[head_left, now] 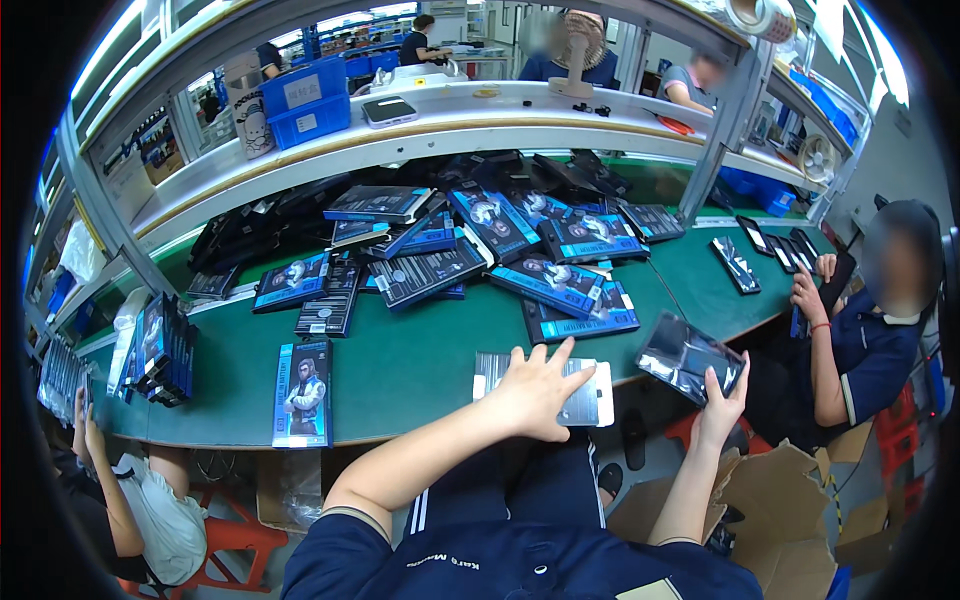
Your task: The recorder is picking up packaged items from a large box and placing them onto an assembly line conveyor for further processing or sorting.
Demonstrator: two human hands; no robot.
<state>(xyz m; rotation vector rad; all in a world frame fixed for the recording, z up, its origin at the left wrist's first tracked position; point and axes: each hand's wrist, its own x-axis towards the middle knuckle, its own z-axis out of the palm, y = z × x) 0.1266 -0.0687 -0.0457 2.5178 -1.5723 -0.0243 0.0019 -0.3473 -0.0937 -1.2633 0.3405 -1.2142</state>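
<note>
My left hand [535, 392] is spread, palm down, over a flat slim box [590, 402] at the table's front edge. White end flaps stick out on the box's right side, and the hand covers much of it. I cannot tell how firmly the fingers touch it. To the right, my right hand [722, 405] grips a shiny clear plastic pack [685, 358] with a dark flat item inside, tilted, thumb on its near edge. A blue and black printed box [303, 395] lies face up left of my left arm.
Beyond my hands a heap of blue and black boxes [500, 225] covers the green table [410, 370]. Box stacks [165, 345] stand left, by a person's hands. At right a co-worker [840, 320] handles black items. An opened cardboard carton [780, 520] sits low right. A shelf [430, 130] spans the back.
</note>
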